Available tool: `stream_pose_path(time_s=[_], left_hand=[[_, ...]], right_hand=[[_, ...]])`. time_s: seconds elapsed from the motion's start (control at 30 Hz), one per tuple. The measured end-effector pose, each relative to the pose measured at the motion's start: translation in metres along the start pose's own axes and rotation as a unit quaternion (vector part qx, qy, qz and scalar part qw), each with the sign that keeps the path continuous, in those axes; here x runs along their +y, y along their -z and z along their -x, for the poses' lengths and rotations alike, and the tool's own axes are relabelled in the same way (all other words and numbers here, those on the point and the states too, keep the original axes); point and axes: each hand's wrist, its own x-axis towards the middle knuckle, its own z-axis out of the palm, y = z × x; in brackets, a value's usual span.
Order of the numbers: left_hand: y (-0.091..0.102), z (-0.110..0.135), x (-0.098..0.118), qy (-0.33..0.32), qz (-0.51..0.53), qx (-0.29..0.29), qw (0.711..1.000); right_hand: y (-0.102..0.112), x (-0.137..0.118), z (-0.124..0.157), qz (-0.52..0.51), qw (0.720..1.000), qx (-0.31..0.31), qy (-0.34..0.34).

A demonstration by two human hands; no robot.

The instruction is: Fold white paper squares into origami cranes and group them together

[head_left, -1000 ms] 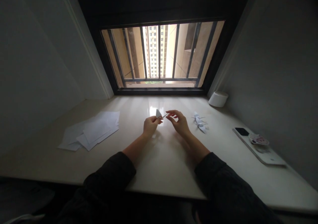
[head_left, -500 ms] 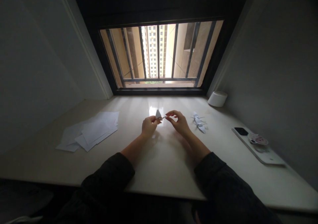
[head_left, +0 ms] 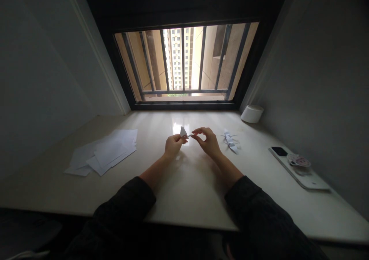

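Observation:
Both my hands are raised just above the pale desk, close together at its middle. My left hand is closed in a pinch on a small folded white paper piece whose point sticks up. My right hand pinches the narrow end of the same folded paper with thumb and forefinger, the other fingers curled. Dark sleeves cover both forearms.
A loose stack of white paper sheets lies at the left. Several folded paper figures lie right of my hands. A white round container stands at the back right. A phone lies at the right edge. A barred window is ahead.
My hands keep nearly the same pose on the folded paper; only the view has shifted slightly.

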Motion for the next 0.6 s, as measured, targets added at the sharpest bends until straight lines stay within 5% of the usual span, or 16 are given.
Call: stream_pose_path(time_s=[0.3, 0.6], left_hand=[[-0.0004, 0.0011, 0.0021, 0.034, 0.039, -0.007, 0.999], [-0.0005, -0.0005, -0.0044, -0.018, -0.008, 0.016, 1.0]], right_hand=[[0.0017, -0.0092, 0.0021, 0.023, 1.0, 0.01, -0.007], [-0.0046, -0.0056, 0.0042, -0.037, 0.995, 0.04, -0.078]])
